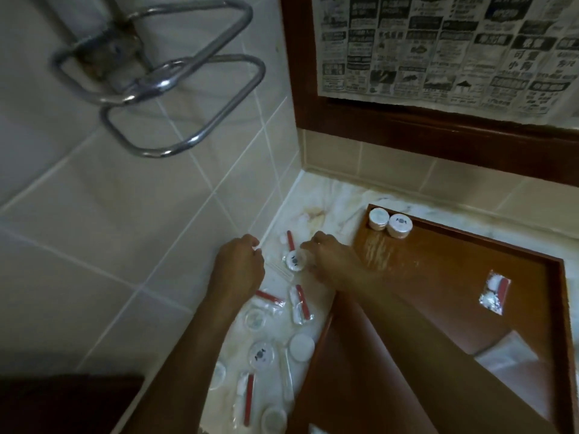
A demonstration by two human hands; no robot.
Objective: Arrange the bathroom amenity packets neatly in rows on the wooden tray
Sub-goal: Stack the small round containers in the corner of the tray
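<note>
Round packet (294, 261) between both hands

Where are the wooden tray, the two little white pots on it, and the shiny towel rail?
wooden tray (438, 277): head view, bare floor.
two white pots (390, 223): head view, lids.
towel rail (185, 142): head view, lower bar.

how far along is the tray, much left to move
Early stage. Done: two round capped tubs stand side by side in the wooden tray's far corner, and one clear packet lies alone near its right side. In hand: both hands, left hand and right hand, reach the pile on the counter. Left: most loose packets.
</note>
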